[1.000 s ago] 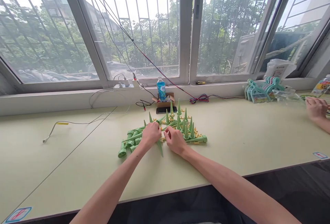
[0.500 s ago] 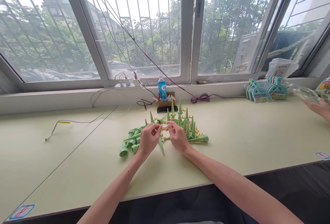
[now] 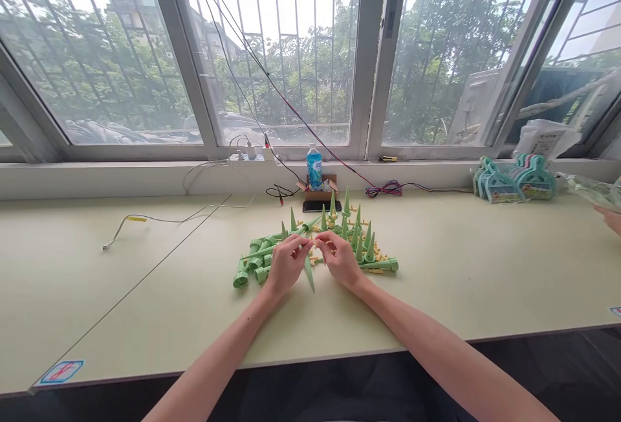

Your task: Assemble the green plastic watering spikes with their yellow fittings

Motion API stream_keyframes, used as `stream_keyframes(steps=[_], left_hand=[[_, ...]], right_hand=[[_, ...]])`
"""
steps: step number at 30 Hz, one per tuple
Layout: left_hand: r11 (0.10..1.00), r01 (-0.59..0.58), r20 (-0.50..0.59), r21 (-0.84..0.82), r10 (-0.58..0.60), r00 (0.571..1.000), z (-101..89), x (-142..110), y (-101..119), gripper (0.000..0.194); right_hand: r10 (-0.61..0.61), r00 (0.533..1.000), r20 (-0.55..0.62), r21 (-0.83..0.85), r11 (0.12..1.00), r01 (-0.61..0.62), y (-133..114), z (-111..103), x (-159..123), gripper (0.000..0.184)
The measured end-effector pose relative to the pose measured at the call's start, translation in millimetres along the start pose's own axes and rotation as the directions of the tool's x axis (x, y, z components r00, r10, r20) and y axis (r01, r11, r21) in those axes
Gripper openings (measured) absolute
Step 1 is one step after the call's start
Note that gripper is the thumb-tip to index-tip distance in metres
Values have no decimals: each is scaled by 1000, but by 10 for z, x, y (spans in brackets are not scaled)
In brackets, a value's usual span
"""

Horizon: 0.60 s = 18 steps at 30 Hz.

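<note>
My left hand and my right hand meet over a pile of plastic parts, their fingertips pinched almost together. Something small and pale seems to sit between them, too small to name. Below the fingers a green spike points toward me, its upper end hidden by my left hand. Left of the hands lie several green spikes with wide ribbed caps. Behind and right of them, green cones stand upright among small yellow plastic pieces. Another capped green spike lies at the pile's right edge.
Behind the pile are a black phone, a small cardboard box and a blue bottle. Cables run along the sill. Teal hanger-shaped items stand at right, near another person's hand with a clear bag.
The view has shifted a little, so the scene sits slightly further right. My hands stay pinched together over the pile. The other person's hand has moved partly out of view.
</note>
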<state>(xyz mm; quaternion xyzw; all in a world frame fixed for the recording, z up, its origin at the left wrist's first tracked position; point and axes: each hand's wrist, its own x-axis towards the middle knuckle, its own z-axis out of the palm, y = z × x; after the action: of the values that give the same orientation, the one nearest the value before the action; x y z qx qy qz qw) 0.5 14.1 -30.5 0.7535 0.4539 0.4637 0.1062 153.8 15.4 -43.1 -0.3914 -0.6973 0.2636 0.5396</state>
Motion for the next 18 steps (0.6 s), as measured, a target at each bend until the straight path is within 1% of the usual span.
stream_keyframes(steps=[9,13,18], left_hand=[[991,-113,64,77,108,992,-20,-22,-56,23],[988,-115,79,106,107,991,-21,-20,-81,25],[990,-94,81,107,85,993,-34,-12,-77,24]], right_hand=[[-7,1000,26,42,999,6,18,-29,5,23],[-1,1000,29,28,1000,1,49,-33,17,24],[12,1000,-6,-9,1000,-12,84,-43,29,23]])
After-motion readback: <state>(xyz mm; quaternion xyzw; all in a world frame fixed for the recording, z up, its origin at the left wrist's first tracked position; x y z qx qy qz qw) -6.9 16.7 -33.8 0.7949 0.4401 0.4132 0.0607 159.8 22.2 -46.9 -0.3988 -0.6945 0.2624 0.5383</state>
